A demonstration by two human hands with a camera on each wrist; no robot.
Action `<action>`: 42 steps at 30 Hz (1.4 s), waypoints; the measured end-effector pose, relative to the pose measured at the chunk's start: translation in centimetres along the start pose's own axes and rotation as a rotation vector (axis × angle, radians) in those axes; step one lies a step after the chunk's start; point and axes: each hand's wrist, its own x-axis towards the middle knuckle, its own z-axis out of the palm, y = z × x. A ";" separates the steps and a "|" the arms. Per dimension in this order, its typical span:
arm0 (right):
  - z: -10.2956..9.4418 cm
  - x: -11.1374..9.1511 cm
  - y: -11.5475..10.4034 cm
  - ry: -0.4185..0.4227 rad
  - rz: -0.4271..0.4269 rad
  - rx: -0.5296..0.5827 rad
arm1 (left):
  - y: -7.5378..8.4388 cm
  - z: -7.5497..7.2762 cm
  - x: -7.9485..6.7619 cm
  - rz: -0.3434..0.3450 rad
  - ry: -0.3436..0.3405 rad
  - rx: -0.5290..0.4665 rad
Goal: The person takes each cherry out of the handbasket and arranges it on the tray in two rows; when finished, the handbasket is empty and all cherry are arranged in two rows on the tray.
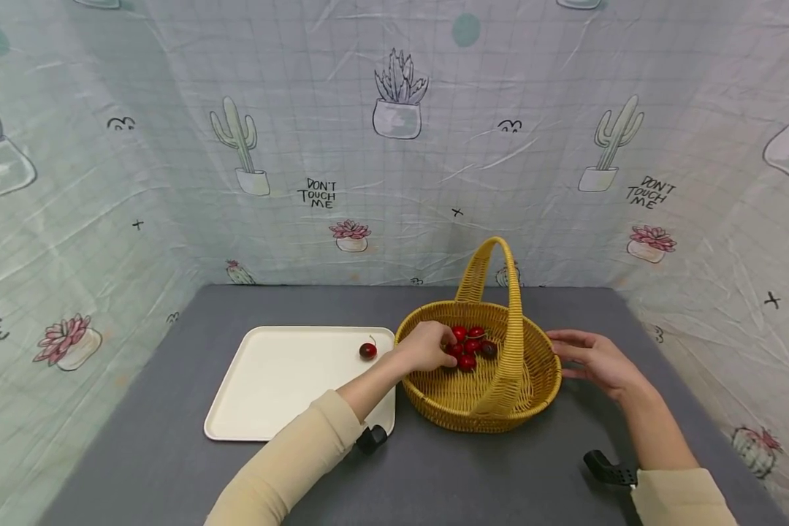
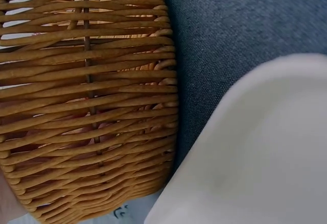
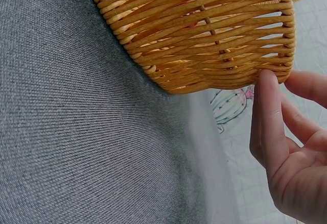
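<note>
A yellow wicker basket (image 1: 434,413) with a tall arched handle holds several dark red cherries (image 1: 467,361). My left hand (image 1: 427,347) reaches over its left rim, with thumb and fingers curled around a cherry at the left of the cluster. The basket's weave mostly hides that hand in the left wrist view. On the right, my right hand (image 1: 595,358) touches the basket's outer rim with fairly straight fingertips. In the right wrist view, its fingers (image 3: 271,117) meet the woven wall (image 3: 225,35) near the rim. One cherry (image 1: 367,351) with a stem lies on the white tray (image 1: 289,380).
The tray stands close to the basket's left side, on a dark grey cloth-covered table (image 1: 447,482). The basket's handle (image 1: 514,329) arches up between the two hands. Pale printed curtains (image 1: 394,197) enclose the back and sides.
</note>
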 end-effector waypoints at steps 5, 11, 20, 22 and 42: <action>-0.2 -0.1 0.1 -0.003 -0.008 0.007 | 0.1 0.0 0.3 -0.015 0.000 0.013; -0.4 0.0 0.2 -0.005 -0.014 0.003 | 0.3 0.2 0.3 -0.030 0.010 0.009; -0.2 -0.3 0.5 -0.018 -0.025 0.023 | 0.1 0.9 0.0 -0.020 0.016 -0.001; -0.1 -0.4 0.6 -0.017 -0.027 0.027 | 0.1 1.0 0.0 -0.014 0.014 0.001; -0.1 -0.2 0.4 -0.001 -0.030 0.029 | 0.8 0.8 -0.3 -0.007 0.008 0.023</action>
